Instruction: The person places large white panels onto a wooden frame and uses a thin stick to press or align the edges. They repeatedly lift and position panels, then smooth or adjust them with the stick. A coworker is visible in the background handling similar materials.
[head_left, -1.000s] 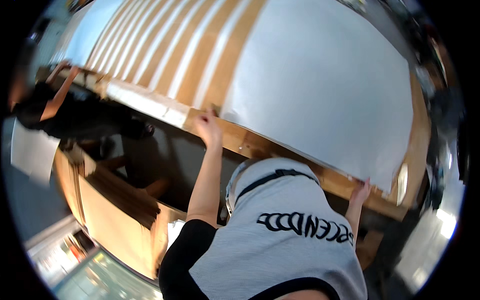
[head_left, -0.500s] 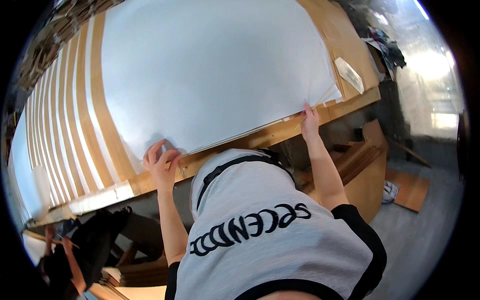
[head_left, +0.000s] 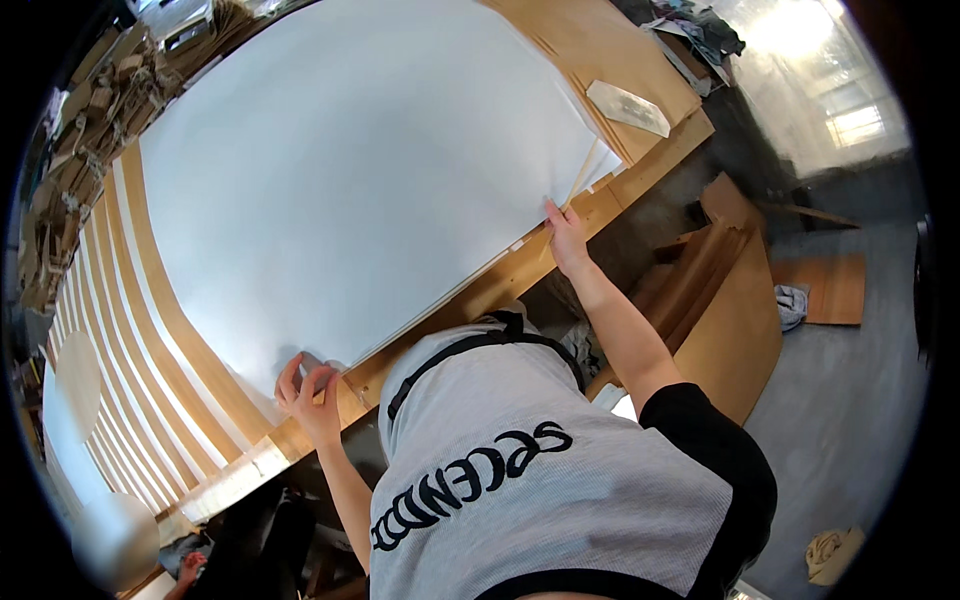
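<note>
- White sheet (head_left: 350, 190) lies along the surface's (head_left: 655, 165) near edge; edge-handling looks in hand.
- Right hand (head_left: 567, 237) pinches a thin stick (head_left: 583, 172) beside the sheet's edge!
- Left hand (head_left: 310, 395) curls, fingers parted; grip, can't tell.
- Next move probably calls for even two-handed control.

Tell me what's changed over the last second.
The view has swung right, so the sheet sits farther left in the picture. The left hand, earlier by the brown band, now has its fingers on the sheet's near edge. A thin strip now shows in the right hand. That hand stays at the near edge, toward the right corner.
</note>
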